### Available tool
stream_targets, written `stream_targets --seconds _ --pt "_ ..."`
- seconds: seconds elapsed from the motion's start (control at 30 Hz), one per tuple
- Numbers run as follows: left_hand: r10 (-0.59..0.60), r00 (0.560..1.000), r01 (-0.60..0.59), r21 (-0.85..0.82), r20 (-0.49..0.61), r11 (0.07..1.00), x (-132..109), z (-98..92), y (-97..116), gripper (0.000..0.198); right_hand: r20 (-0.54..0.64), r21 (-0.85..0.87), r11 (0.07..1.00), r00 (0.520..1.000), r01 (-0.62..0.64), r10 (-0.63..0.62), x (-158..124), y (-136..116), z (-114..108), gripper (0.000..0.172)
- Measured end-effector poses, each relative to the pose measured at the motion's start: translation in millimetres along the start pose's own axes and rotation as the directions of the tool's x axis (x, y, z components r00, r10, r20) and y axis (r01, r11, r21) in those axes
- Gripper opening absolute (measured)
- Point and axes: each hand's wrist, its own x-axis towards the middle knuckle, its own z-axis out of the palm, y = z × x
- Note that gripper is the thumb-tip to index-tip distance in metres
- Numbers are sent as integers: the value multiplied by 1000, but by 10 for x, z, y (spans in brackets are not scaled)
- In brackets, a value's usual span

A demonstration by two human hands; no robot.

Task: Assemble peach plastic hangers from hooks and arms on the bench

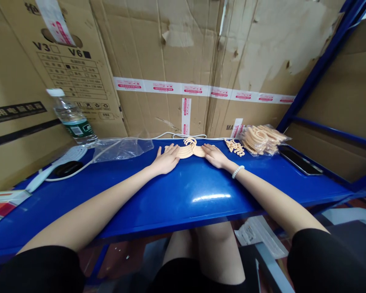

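Observation:
Several small beige clothes hangers (186,152) lie stacked and slightly fanned on the blue table, their hooks pointing away from me. On their left end rests my left hand (166,159), fingers stretched out and thumb apart. My right hand (215,155), with a beaded bracelet at the wrist, lies flat over the right end, its fingers extended. The palms and fingertips hide both ends of the hangers. Just right of that hand is a small pile of loose beige hook-shaped pieces (235,147).
Beyond the pile sit clear bags of beige hangers (260,139) and a phone (300,160). At left are a water bottle (75,118), a clear plastic bag (122,148), a white cable, a black round object (67,168) and a small box (4,205). Cardboard (171,53) walls the back.

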Motion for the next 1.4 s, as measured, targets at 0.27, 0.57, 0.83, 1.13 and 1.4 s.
stream_targets --seconds 0.27,0.57,0.83,1.13,1.4 --pt "-10 999 9 -8 -39 1000 4 33 -10 59 -11 10 1000 1000 2 -1 22 61 60 61" --pt "30 995 -31 -8 -96 999 22 45 -12 57 -43 7 1000 999 11 -11 16 58 38 63" --pt "22 991 -26 -26 -131 999 66 163 -154 57 6 -28 999 1000 22 -22 -83 40 -12 75" --pt "142 986 -141 12 -84 990 190 187 -131 60 44 -54 997 998 46 -44 -178 210 -13 83" --pt "70 997 -68 44 -38 997 353 152 46 61 44 -54 997 998 52 -50 -254 434 -51 85"
